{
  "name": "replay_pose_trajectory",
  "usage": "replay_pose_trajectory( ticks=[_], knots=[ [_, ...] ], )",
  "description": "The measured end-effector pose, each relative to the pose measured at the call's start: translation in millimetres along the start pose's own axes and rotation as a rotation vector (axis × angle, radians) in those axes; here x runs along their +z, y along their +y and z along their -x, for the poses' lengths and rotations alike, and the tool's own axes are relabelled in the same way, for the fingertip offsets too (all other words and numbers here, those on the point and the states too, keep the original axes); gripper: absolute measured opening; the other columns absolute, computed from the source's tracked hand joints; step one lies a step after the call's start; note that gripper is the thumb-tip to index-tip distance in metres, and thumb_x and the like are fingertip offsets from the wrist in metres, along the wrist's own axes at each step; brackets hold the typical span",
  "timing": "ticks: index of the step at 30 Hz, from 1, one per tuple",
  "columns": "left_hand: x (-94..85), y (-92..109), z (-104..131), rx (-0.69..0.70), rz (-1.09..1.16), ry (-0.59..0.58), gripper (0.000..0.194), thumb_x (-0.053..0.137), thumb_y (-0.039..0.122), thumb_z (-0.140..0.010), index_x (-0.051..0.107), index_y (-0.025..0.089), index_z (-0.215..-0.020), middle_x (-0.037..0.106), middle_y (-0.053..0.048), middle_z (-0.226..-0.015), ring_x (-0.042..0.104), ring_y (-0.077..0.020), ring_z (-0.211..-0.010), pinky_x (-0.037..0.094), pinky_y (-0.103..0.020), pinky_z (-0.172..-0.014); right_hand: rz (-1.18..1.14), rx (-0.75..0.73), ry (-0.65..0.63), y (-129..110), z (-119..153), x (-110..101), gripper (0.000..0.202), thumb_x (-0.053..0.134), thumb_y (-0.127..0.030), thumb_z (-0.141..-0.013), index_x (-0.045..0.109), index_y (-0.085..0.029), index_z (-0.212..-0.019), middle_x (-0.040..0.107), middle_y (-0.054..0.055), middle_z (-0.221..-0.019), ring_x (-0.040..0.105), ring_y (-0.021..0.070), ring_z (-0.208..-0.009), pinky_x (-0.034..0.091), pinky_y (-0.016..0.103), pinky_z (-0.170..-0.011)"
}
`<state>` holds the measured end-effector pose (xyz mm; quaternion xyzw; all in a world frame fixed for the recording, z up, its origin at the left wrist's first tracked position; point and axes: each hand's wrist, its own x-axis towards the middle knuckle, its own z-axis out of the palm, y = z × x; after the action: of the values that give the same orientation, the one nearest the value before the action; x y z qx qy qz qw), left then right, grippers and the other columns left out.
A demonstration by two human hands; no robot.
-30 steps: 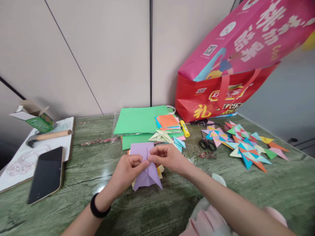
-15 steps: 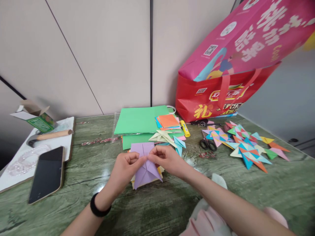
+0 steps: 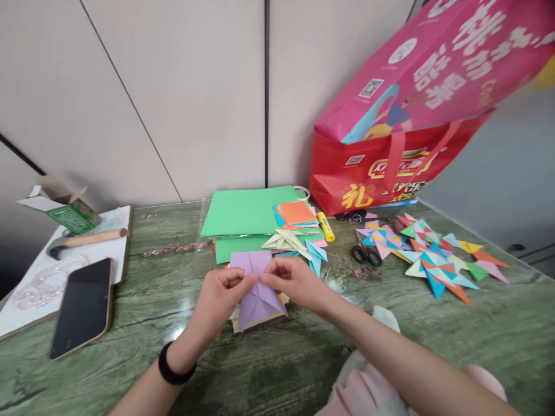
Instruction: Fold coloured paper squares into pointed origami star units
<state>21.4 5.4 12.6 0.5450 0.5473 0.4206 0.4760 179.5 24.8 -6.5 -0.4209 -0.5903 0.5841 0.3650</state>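
A purple sheet of origami paper (image 3: 260, 304), creased and partly folded, lies over a small stack of cream and yellow paper (image 3: 239, 328). My left hand (image 3: 223, 294) pinches it near the centre crease, thumb and fingertips together. From the other side my right hand (image 3: 297, 282) pinches the same sheet, and the two thumb tips almost meet. The lower part of the purple paper flares into two points. Just behind the hands lie folded cream pieces (image 3: 286, 240) and folded light-blue pieces (image 3: 316, 254). The fingers hide part of the sheet's middle.
Green paper (image 3: 249, 214) lies behind, with small orange squares (image 3: 297, 212) and a yellow glue stick (image 3: 326, 226). Scissors (image 3: 366, 252) and colourful folded stars (image 3: 437, 266) are at right, below a red bag (image 3: 338, 167). A phone (image 3: 82, 306) and a wooden-handled tool (image 3: 95, 238) lie at left.
The flared lower part of the purple paper has shifted very slightly. Both hands keep almost the same place and grip.
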Motion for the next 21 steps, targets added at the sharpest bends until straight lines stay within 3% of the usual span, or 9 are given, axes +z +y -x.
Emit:
replay_pose_trajectory(
  ticks=[8,21],
  knots=[
    [-0.9,-1.1,-0.2,0.037,-0.016,0.044,0.025,0.067,0.033,-0.064,0.062,0.016,-0.046,0.055,0.002,-0.049,0.044,-0.0106,-0.047,0.03,-0.021,-0.042,0.039,-0.057,0.023,-2.0,1.4,1.5,0.019,0.059,-0.034,-0.071,0.054,-0.016,-0.064,0.051,-0.002,-0.059,0.044,0.0095,-0.053,0.034,0.022,-0.049],
    [3.3,-2.6,1.0,-0.007,0.125,0.098,0.019,0.069,0.028,-0.061,0.064,0.015,-0.047,0.048,0.004,-0.045,0.039,-0.0094,-0.047,0.028,-0.022,-0.044,-0.005,0.037,-0.014,-2.1,2.4,4.5,0.012,0.053,-0.024,-0.068,0.049,-0.018,-0.059,0.045,-0.006,-0.05,0.041,0.0078,-0.046,0.033,0.02,-0.045]
  ],
)
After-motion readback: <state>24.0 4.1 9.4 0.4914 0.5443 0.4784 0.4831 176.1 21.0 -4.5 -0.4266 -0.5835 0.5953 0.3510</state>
